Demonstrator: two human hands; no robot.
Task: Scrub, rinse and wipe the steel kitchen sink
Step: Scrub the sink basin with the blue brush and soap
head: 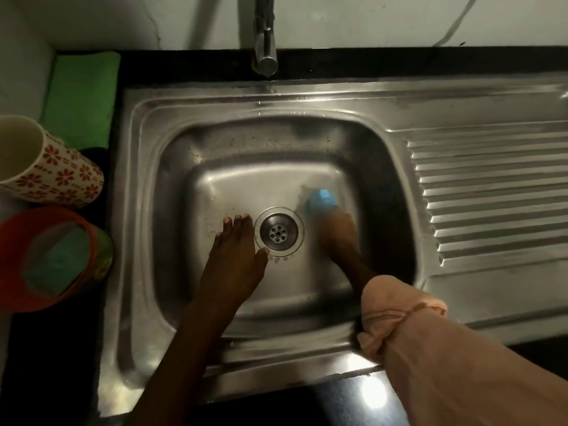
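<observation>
Right grip (333, 222) on blue scrubber (322, 199), sink (215, 142)

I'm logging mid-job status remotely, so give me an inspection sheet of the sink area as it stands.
Surface: steel sink, basin wet with dark specks on the back wall; drain uncovered.
Job's things: blue scrubber on the basin floor, right of the drain; tap shows no stream.
Clutter: floral cup, red-rimmed container, green cloth left of the sink.
Grips: left hand flat, empty; right hand blurred, on the scrubber.
Cables: white cord on the wall.
Surroundings: drainboard bare.
</observation>
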